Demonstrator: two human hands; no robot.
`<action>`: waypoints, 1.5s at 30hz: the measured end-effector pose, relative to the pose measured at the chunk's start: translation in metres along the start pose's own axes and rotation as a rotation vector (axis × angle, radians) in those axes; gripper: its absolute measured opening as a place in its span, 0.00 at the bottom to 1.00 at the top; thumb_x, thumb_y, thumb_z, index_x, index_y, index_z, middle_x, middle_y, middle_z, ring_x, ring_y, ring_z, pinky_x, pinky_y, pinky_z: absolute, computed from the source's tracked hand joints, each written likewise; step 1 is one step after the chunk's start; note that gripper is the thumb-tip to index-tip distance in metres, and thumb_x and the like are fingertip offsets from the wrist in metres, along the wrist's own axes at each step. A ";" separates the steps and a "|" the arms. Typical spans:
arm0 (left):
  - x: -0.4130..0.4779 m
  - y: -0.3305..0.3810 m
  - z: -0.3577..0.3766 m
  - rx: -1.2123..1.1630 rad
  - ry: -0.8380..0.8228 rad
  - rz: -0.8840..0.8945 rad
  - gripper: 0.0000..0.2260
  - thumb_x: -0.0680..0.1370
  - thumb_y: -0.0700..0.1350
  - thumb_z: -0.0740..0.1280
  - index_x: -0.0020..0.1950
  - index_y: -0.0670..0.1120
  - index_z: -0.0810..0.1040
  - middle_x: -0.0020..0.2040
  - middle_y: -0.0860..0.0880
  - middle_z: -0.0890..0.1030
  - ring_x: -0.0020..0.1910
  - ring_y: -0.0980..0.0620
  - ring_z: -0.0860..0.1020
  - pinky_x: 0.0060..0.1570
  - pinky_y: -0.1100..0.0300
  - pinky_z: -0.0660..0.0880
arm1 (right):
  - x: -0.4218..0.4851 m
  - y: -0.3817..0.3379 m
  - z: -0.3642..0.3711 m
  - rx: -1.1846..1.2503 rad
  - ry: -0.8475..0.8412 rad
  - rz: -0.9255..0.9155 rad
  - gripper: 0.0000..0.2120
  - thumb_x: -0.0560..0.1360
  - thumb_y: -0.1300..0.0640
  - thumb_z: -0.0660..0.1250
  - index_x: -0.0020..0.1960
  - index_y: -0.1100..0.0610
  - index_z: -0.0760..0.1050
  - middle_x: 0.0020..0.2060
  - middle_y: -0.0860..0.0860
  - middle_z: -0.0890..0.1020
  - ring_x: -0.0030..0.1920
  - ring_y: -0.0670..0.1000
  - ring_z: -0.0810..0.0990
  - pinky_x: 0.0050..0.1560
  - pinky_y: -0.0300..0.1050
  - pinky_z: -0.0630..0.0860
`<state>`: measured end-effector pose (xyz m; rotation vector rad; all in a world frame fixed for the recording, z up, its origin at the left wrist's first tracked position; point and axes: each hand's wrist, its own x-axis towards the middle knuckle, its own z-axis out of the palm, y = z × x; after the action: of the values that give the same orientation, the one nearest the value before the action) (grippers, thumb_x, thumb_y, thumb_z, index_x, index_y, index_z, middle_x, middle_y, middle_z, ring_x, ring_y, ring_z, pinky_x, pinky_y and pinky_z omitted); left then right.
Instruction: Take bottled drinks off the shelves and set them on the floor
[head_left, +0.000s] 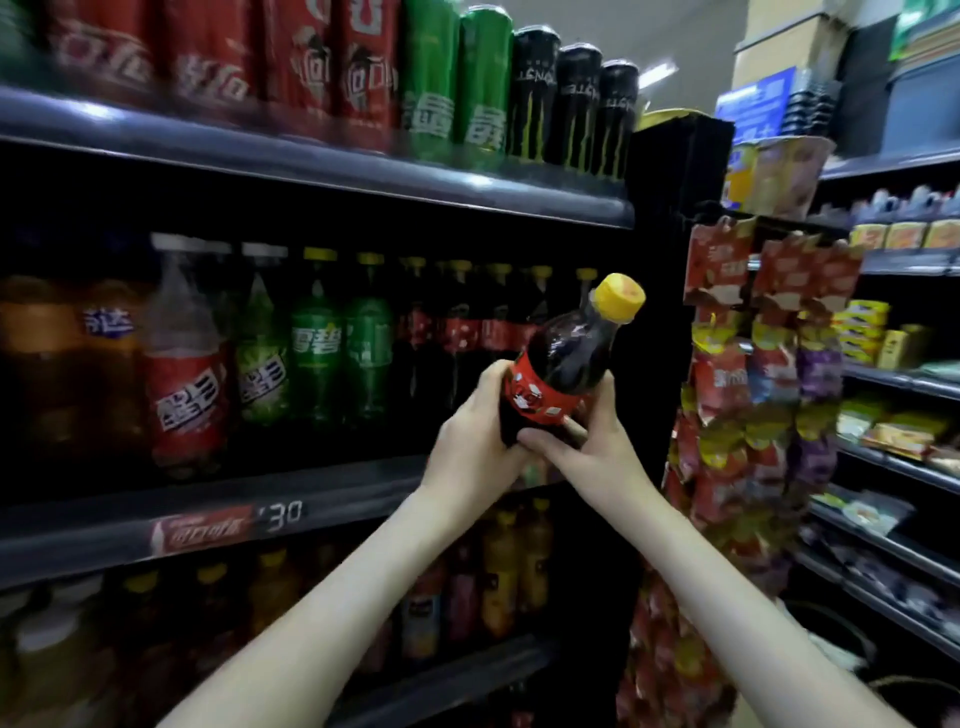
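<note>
Both forearms reach up and forward from 6 o'clock and meet at frame centre.

Left hand (470, 426): fingers and thumb curl round the lower body of the cola bottle (566, 358) from its 9 o'clock side, with the thumb lying on the label (540, 397).

Right hand (587, 431): grips the same bottle from 4 o'clock, fingers wrapped under the lower part and thumb lying up the right side.

The bottle is held in the air, clear of the middle shelf (208, 519), in front of the shelf's right end. It tilts, with the cap (621, 299) pointing to 1 o'clock.

Bottle: clear smooth plastic with dark liquid inside, rounded shoulder, ribbed yellow screw cap, glossy red wrap label with white marks too blurred to read.

Writing: the price strip (283, 516) at 7 o'clock shows "30". Beside it is a red tag (202, 532) with white script and a bottle drawing.

Green bottles (317, 338) at 9 o'clock have yellow caps and white Chinese characters on their labels. Dark bottles (467, 322) with red labels stand just left of the held one.

On the top shelf at 12 o'clock stand green cans (457, 78) and black cans (535, 93) with a green claw mark.

Crinkled foil snack packets (753, 364) hang at 3 o'clock.
</note>
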<state>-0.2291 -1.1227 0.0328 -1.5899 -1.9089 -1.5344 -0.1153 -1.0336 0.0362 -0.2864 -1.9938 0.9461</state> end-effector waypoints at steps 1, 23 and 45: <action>0.014 -0.011 0.003 -0.007 0.047 -0.017 0.32 0.72 0.44 0.73 0.72 0.53 0.61 0.56 0.54 0.78 0.53 0.53 0.78 0.47 0.67 0.73 | 0.017 0.012 -0.001 -0.052 -0.031 -0.025 0.40 0.72 0.54 0.73 0.74 0.41 0.51 0.67 0.41 0.70 0.68 0.39 0.68 0.63 0.37 0.71; 0.101 -0.089 0.058 0.348 0.179 -0.492 0.38 0.76 0.51 0.70 0.76 0.41 0.50 0.59 0.43 0.78 0.50 0.45 0.80 0.39 0.60 0.75 | 0.081 0.139 0.041 -0.449 -0.151 -0.142 0.26 0.80 0.51 0.60 0.75 0.59 0.59 0.73 0.56 0.64 0.74 0.55 0.59 0.73 0.50 0.55; -0.308 -0.063 0.027 0.738 -0.017 -0.777 0.23 0.75 0.38 0.66 0.70 0.39 0.69 0.66 0.43 0.74 0.63 0.45 0.75 0.58 0.56 0.73 | -0.180 0.113 0.168 -0.117 -0.986 -0.272 0.18 0.81 0.59 0.57 0.70 0.58 0.68 0.65 0.53 0.73 0.67 0.52 0.70 0.65 0.44 0.67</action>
<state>-0.1493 -1.2743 -0.2327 -0.5665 -2.8104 -0.7659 -0.1618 -1.1358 -0.2100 0.4845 -2.8774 0.8646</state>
